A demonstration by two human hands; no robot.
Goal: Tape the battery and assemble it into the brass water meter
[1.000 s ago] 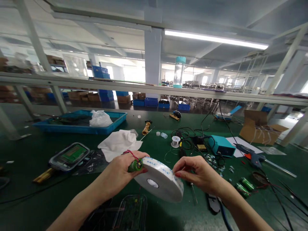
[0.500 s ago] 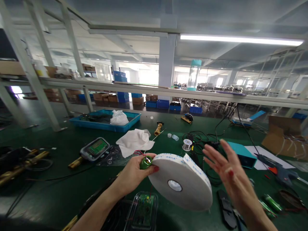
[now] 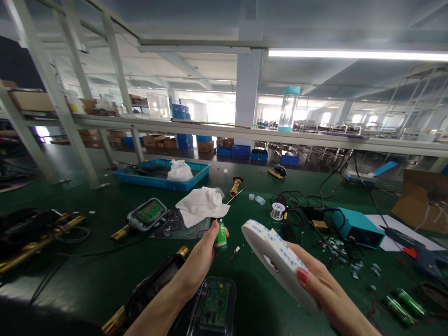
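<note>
My left hand (image 3: 205,252) is closed around a green cylindrical battery (image 3: 221,237) with red wires, held upright above the bench. My right hand (image 3: 317,275) grips a large roll of double-sided tape (image 3: 280,263) by its rim, the roll tilted with its white, blue-printed liner facing up. A gap separates the battery from the roll. Below them lies a clear case with a green circuit board (image 3: 217,305), and a thin lead with a white connector (image 3: 237,249) rises from it. Two more green batteries (image 3: 402,307) lie at the right.
A blue tray (image 3: 161,175) holding a white plastic bag stands at the back left. Near the middle are a white cloth (image 3: 199,205) and a solder spool (image 3: 277,211). At the right sit a teal box (image 3: 359,227) and a glue gun (image 3: 416,249). A shelf rail (image 3: 245,131) crosses behind.
The tape roll has passed from my left hand to my right and turned more edge-on. My left hand keeps the battery, now upright and apart from the roll.
</note>
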